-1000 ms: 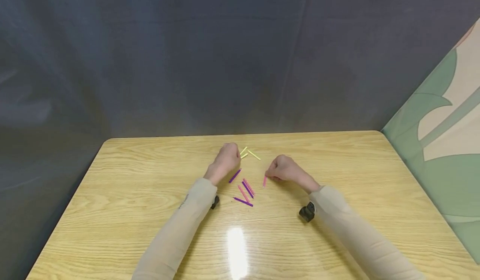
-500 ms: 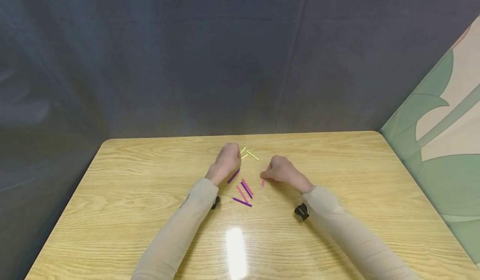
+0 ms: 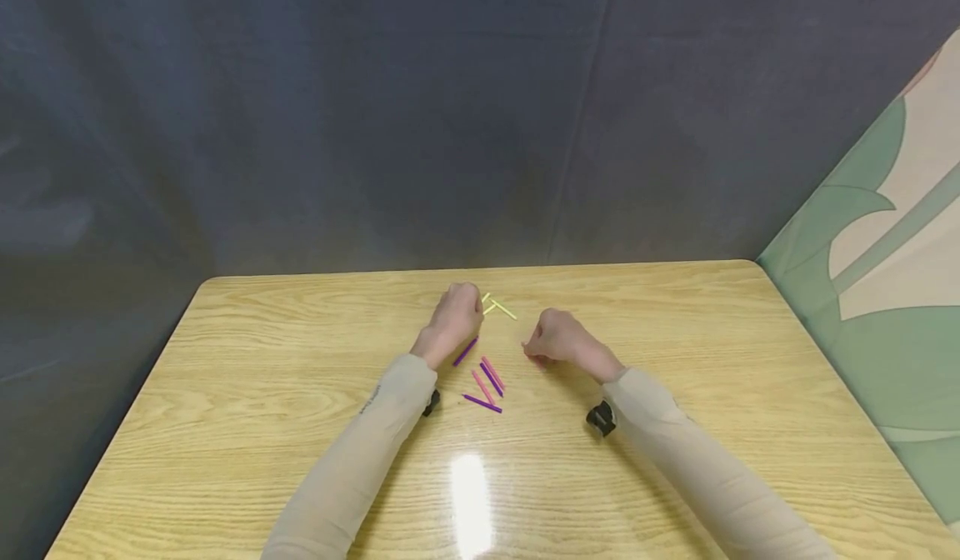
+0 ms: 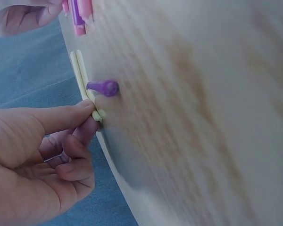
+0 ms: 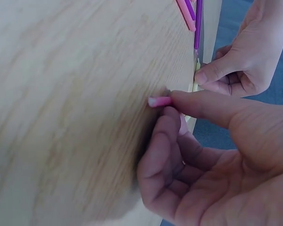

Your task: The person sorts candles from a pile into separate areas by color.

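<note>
My left hand point(image 3: 452, 314) is at the far side of the table, pinching the end of a thin yellow candle point(image 4: 96, 114) between thumb and index finger. More yellow candles point(image 3: 504, 309) lie right beside it, partly behind that hand in the head view. Just on the near side, a purple candle point(image 3: 466, 352) points towards the hand. To the right, my right hand point(image 3: 562, 337) pinches a pink candle point(image 5: 161, 101) by thumb and fingertips, close over the wood. Its whitish end sticks out from the grip; the hand covers most of it in the head view.
Between the hands and nearer to me lies a loose group of pink candles point(image 3: 483, 387) and purple candles point(image 3: 482, 404), some side by side. The wooden table point(image 3: 300, 443) ends at a dark curtain point(image 3: 420, 127) behind, with a leaf-patterned panel point(image 3: 885, 310) on the right.
My right hand has shifted slightly left, and the pink candle, which hung out below the fingers, is now mostly hidden beneath them. My left hand stays almost in place.
</note>
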`<move>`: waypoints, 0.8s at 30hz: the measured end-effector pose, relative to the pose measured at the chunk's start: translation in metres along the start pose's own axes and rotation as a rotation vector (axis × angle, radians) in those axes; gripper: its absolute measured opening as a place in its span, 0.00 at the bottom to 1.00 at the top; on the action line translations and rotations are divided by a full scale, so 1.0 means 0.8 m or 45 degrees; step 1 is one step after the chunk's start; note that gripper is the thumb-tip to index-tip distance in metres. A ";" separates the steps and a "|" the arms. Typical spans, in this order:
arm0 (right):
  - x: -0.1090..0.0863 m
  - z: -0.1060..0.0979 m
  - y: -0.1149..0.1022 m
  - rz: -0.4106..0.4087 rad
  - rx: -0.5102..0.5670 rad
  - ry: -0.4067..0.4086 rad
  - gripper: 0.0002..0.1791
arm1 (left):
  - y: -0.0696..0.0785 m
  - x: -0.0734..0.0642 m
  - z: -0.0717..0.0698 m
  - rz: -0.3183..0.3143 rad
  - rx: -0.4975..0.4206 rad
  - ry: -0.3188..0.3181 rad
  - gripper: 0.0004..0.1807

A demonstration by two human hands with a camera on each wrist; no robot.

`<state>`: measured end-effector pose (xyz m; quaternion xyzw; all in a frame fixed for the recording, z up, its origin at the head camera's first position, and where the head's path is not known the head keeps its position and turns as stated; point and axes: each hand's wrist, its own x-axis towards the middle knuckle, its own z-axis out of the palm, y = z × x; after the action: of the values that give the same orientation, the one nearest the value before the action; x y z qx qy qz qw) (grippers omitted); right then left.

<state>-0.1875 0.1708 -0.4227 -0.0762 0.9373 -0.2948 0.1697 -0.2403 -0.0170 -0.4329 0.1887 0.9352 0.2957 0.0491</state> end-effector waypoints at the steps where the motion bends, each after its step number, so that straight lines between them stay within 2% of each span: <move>1: 0.000 0.000 0.001 -0.006 0.000 -0.003 0.21 | 0.000 0.000 0.000 0.005 0.004 0.000 0.27; 12: -0.004 0.001 0.011 -0.175 0.035 -0.005 0.22 | -0.006 0.003 0.002 -0.004 0.020 0.020 0.29; 24: -0.003 -0.003 0.013 -0.187 0.030 -0.023 0.19 | 0.001 0.001 0.000 0.016 0.024 0.029 0.27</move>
<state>-0.1865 0.1813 -0.4261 -0.1456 0.9240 -0.3169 0.1570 -0.2407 -0.0156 -0.4325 0.1915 0.9372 0.2893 0.0348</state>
